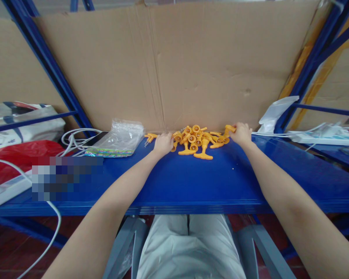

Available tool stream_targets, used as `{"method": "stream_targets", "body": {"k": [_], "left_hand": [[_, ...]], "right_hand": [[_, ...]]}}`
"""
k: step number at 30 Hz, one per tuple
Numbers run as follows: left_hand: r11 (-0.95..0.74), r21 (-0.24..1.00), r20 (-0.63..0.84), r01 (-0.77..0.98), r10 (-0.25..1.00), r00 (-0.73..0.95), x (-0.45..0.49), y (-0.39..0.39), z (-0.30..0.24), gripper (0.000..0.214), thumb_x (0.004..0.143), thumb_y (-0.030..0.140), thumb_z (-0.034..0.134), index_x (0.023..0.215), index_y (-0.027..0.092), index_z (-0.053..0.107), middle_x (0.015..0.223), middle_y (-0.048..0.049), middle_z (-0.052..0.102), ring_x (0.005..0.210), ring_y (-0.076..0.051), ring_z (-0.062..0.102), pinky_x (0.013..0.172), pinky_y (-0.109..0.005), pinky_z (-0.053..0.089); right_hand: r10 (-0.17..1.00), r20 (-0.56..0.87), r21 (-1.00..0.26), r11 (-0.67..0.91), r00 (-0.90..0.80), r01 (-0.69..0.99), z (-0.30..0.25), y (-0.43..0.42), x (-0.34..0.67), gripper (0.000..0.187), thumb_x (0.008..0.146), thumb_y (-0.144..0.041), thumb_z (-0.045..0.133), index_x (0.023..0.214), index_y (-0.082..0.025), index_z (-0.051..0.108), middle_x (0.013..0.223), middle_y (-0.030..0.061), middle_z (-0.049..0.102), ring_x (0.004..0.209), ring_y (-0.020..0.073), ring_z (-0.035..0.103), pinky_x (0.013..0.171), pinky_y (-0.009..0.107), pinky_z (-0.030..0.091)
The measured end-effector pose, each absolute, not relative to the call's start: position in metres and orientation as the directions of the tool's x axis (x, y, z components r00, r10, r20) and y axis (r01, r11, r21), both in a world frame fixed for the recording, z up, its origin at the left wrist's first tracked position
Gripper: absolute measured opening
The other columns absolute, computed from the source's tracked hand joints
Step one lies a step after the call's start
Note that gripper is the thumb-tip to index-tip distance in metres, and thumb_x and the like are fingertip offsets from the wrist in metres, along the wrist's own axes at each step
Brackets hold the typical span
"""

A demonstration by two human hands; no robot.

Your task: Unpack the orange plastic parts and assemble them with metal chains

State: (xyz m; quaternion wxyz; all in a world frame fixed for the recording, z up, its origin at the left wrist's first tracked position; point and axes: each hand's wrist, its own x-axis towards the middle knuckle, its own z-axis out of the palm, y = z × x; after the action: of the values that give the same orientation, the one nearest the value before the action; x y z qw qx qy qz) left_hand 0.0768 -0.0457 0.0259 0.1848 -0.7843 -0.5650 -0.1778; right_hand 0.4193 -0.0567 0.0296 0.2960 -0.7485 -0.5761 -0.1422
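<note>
A heap of orange plastic corkscrews [204,147] with T-shaped handles and bell-shaped bodies lies on the blue tabletop [200,182], against the cardboard. My left hand [163,144] rests at the heap's left end with its fingers curled; what they grip is hidden behind the hand. Just left of it another orange corkscrew [151,136] shows, its metal spiral pointing toward me. At the right end, my right hand [241,134] is closed on an orange corkscrew piece [230,128], which stands a little above the others. Several bells face me with their open ends.
A clear plastic bag [123,135] lies left of the heap, near white cables [75,141]. Farther left is a red bag [23,157]. A cardboard sheet [192,66] closes off the back. On the right are a white packet [273,116] and a power strip [322,137].
</note>
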Motion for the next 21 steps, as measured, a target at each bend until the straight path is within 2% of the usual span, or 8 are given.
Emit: {"method": "stream_targets", "body": {"k": [3,6,10,13,17,21], "left_hand": [[-0.295,-0.098,0.476,0.95,0.825,0.305,0.079,-0.049,0.027,0.032,0.1,0.019,0.039,0.117,0.011,0.064,0.111,-0.0181,0.073,0.113,-0.03,0.066,0.094,-0.039,0.047],[-0.288,-0.108,0.463,0.951,0.832,0.305,0.08,-0.05,0.028,0.031,0.1,0.02,0.039,0.114,0.01,0.065,0.112,-0.0189,0.072,0.113,-0.031,0.066,0.094,-0.038,0.047],[-0.288,-0.118,0.461,0.95,0.832,0.309,0.08,-0.051,0.028,0.031,0.1,0.02,0.038,0.112,0.011,0.065,0.111,-0.0187,0.073,0.113,-0.03,0.066,0.094,-0.038,0.047],[-0.286,-0.127,0.456,0.95,0.834,0.311,0.08,-0.051,0.028,0.031,0.101,0.02,0.038,0.112,0.011,0.065,0.112,-0.0186,0.073,0.114,-0.03,0.066,0.094,-0.038,0.047],[-0.29,-0.117,0.453,0.95,0.835,0.311,0.08,-0.052,0.029,0.031,0.1,0.019,0.038,0.113,0.01,0.065,0.113,-0.0195,0.072,0.114,-0.03,0.066,0.096,-0.039,0.047],[-0.296,-0.117,0.455,0.948,0.833,0.316,0.079,-0.051,0.028,0.032,0.1,0.019,0.037,0.112,0.01,0.065,0.113,-0.02,0.072,0.114,-0.031,0.066,0.096,-0.04,0.048]], "right_hand": [[0.78,0.427,-0.431,-0.269,0.457,0.861,0.019,-0.054,0.44,0.031,0.089,-0.023,0.054,0.12,-0.017,0.055,0.113,0.0179,0.068,0.111,0.0335,0.063,0.091,0.044,0.046],[0.772,0.385,-0.512,-0.277,0.506,0.813,0.009,-0.052,0.455,0.029,0.088,-0.016,0.052,0.117,-0.021,0.054,0.106,0.0136,0.07,0.103,0.0304,0.067,0.086,0.038,0.049],[0.801,0.396,-0.472,-0.242,0.449,0.848,0.001,-0.049,0.467,0.017,0.087,-0.013,0.053,0.099,-0.023,0.059,0.099,0.0104,0.071,0.102,0.029,0.067,0.087,0.036,0.05],[0.817,0.385,-0.436,-0.249,0.429,0.865,-0.002,-0.049,0.471,0.015,0.089,-0.012,0.051,0.096,-0.022,0.061,0.103,0.0116,0.071,0.106,0.0281,0.067,0.09,0.034,0.05],[0.857,0.306,-0.376,-0.292,0.415,0.879,-0.007,-0.049,0.473,0.021,0.088,-0.012,0.052,0.103,-0.019,0.065,0.111,0.0129,0.072,0.112,0.0285,0.067,0.094,0.036,0.051],[0.881,0.231,-0.337,-0.325,0.412,0.884,-0.007,-0.051,0.472,0.034,0.088,-0.014,0.05,0.118,-0.016,0.068,0.124,0.0174,0.069,0.121,0.0325,0.063,0.102,0.046,0.05]]}}
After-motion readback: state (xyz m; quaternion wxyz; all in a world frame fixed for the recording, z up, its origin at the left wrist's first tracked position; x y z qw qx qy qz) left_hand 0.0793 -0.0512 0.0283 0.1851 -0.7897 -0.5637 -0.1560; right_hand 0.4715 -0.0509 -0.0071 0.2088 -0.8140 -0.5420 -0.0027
